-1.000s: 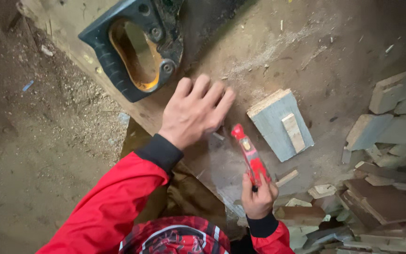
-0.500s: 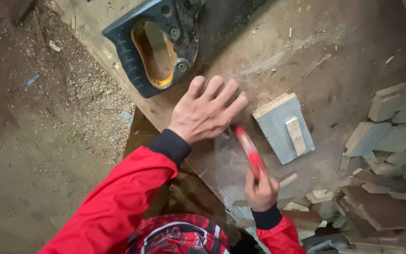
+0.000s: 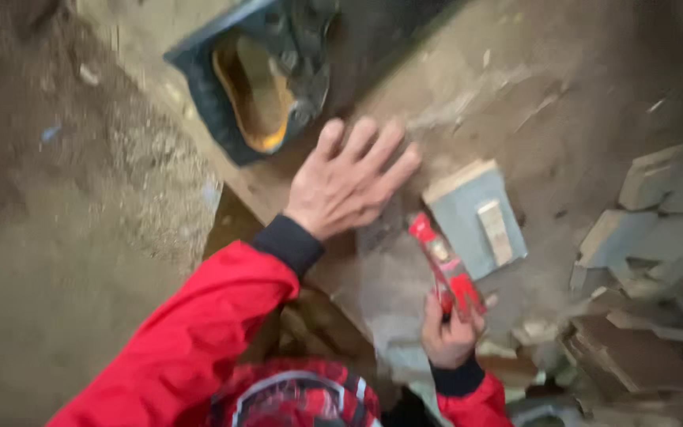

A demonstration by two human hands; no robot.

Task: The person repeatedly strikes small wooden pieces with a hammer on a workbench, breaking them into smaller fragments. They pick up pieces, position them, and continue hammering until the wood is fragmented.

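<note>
near the worktop's front edge, a red tube stands slanted in the right hand, whose fingers are wrapped tight around its lower end. its upper tip points toward the left hand, which lies flat with fingers spread on the dusty worktop, holding nothing. just right of the tube lies a grey wooden block. a dark saw handle lies near the worktop's far left edge, beyond the left hand; blur hides finer detail.

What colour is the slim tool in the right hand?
Red, with small yellowish markings: the slim tool held by the right hand, head view.
</note>
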